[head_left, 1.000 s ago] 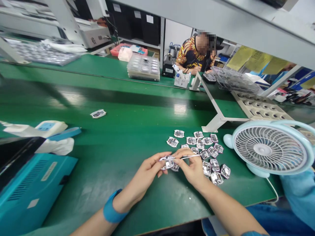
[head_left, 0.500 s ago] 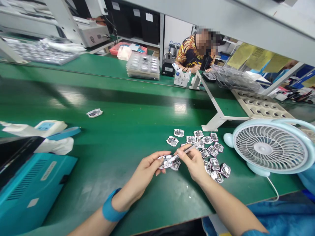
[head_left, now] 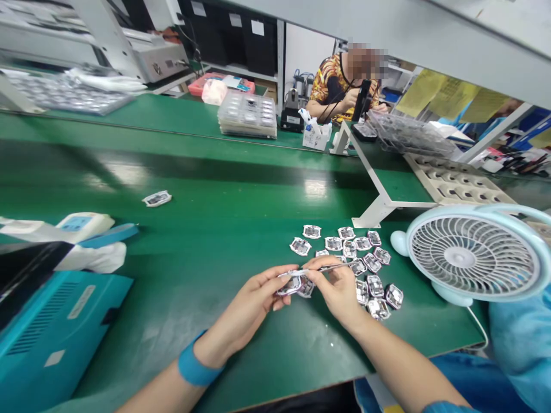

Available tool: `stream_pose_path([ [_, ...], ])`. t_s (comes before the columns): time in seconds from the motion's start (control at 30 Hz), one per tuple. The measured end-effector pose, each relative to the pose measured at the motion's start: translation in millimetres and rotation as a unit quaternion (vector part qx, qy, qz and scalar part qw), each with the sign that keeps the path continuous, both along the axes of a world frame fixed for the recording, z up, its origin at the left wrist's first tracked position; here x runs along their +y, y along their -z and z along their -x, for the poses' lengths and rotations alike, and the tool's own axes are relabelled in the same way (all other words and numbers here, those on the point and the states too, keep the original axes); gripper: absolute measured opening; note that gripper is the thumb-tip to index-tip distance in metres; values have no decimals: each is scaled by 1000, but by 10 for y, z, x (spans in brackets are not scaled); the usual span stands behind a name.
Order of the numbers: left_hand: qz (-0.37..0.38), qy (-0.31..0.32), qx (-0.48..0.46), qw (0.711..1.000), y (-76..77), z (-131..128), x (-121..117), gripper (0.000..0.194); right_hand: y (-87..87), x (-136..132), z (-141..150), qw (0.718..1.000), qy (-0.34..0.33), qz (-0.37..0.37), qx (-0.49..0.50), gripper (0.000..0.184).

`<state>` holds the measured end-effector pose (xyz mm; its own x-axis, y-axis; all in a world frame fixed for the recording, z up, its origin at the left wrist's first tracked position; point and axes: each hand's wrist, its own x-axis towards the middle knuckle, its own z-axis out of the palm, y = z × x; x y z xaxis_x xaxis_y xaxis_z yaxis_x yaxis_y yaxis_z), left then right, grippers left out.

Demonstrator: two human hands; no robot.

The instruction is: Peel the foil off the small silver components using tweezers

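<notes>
The left hand pinches a shiny silver-and-white square part at lower centre. Close beside it, the right hand holds slim metal tweezers to it, next to a loose heap of similar parts on the smooth green desk.

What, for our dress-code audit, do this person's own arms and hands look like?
The left hand and right hand are bare, with no gloves, and the forearms are uncovered. A wide blue wristband circles the left wrist. A blue sleeve cuff shows at the bottom edge, at the right arm.
</notes>
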<state>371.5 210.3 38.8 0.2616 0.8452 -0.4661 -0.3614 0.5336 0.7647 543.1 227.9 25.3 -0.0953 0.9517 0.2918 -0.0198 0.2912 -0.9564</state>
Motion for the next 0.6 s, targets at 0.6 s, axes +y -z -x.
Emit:
stream_pose_path([
  [0.6,-164,6,165,973,125,-14,5,33,-19,55,4,992,11,120,35,28],
])
